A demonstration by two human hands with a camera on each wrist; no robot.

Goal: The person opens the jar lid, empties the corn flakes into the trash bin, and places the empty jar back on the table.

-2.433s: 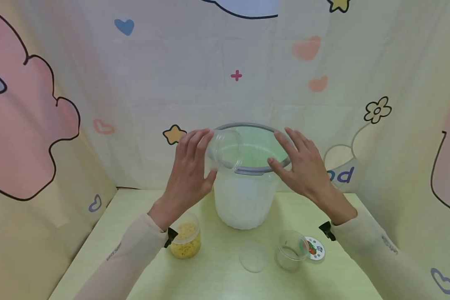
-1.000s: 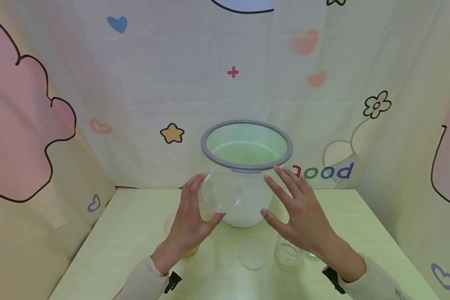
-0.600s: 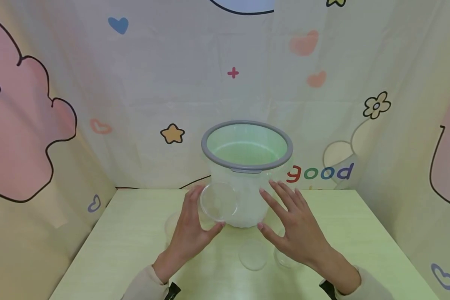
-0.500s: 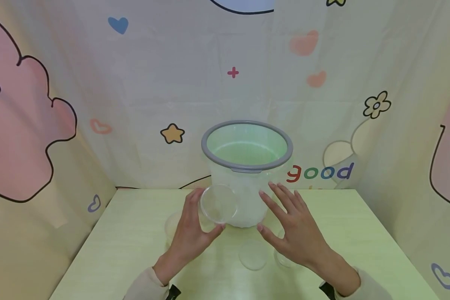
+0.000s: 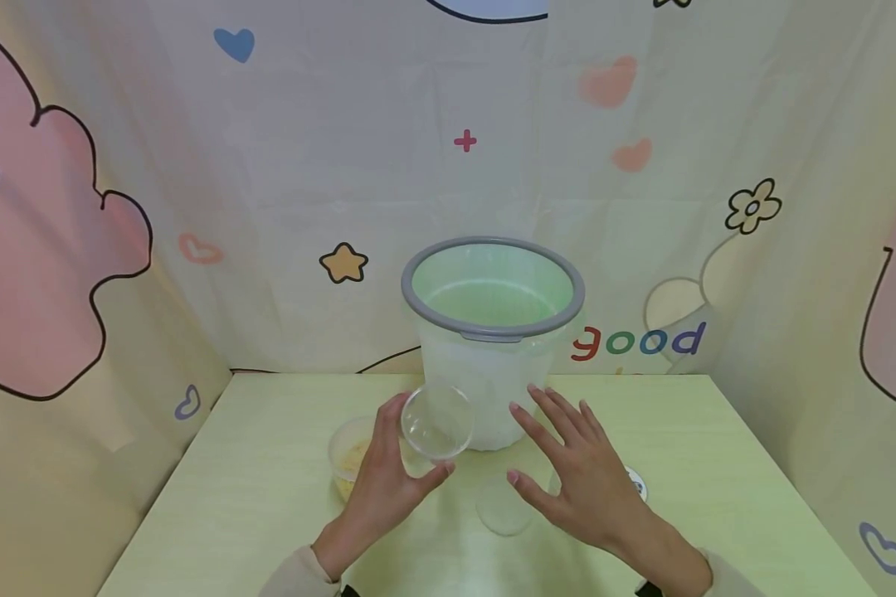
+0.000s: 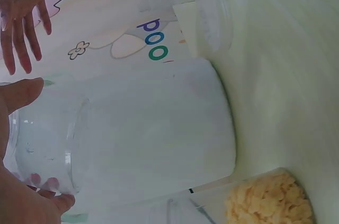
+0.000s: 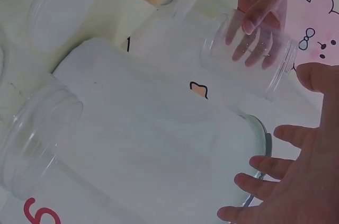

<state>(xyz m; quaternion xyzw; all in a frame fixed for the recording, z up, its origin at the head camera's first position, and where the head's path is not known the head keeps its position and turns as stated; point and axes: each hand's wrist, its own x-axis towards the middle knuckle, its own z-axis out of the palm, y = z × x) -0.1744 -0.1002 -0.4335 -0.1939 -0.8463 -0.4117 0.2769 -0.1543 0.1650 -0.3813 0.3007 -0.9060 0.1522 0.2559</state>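
Clear round plastic jar [image 5: 436,422], empty and tipped so its mouth faces the camera, sits in the left hand [image 5: 382,489], whose fingers and thumb curl round its wall, above the near part of the pale green bench [image 5: 254,497]. In the right wrist view the fingertips [image 7: 249,44] show through the jar's clear side. The right hand [image 5: 578,481] hovers just to the right of the jar with fingers spread and straight, gripping nothing.

Behind both hands stands a large translucent white plastic bucket with a grey rim [image 5: 493,332], upright on the bench; its inside looks pale green and nothing can be made out in it. To the left, partly behind the left hand, a small clear tub of yellow flakes [image 5: 347,464] stands on the bench. A flat clear round lid [image 5: 502,507] lies on the bench between the hands, and a second clear empty jar [image 7: 39,139] lies near the right hand, mostly hidden in the head view.

A cream cloth backdrop printed with hearts, stars and flowers [image 5: 269,166] hangs round the bench on three sides.
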